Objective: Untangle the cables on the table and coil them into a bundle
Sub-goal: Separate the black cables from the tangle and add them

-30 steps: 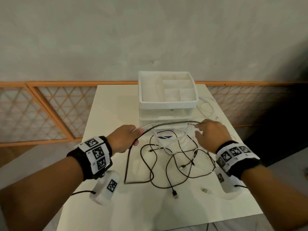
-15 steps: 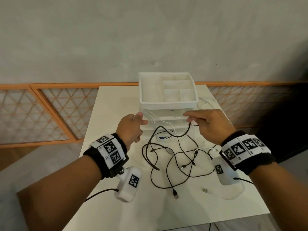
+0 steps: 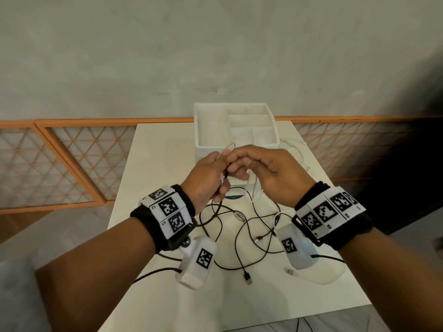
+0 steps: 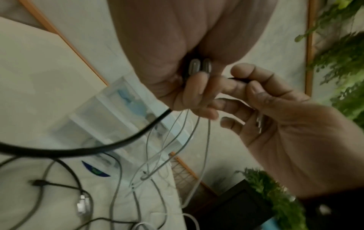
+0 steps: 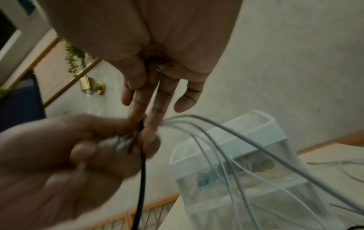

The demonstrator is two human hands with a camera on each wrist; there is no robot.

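Black cables (image 3: 242,238) and thin white cables lie tangled on the white table (image 3: 153,164). Both hands meet above the tangle, in front of the organizer. My left hand (image 3: 221,170) grips a bunch of white cable strands (image 4: 197,132) with their plugs (image 4: 199,66), and a black cable (image 4: 82,150) comes out of the same fist. My right hand (image 3: 236,164) pinches the end of that black cable (image 5: 140,179) between fingertips (image 4: 254,87), right against the left hand. The white strands (image 5: 246,144) hang down toward the table.
A white drawer organizer (image 3: 236,149) with an open compartment tray stands just behind the hands. A loose black USB plug (image 3: 248,280) and a small white plug (image 3: 290,271) lie near the front. Another white cable (image 3: 298,153) lies at the back right. An orange lattice rail runs behind the table.
The hands were apart with the black cable stretched between them. They have risen and come together in front of the organizer, so the cable ends now meet.
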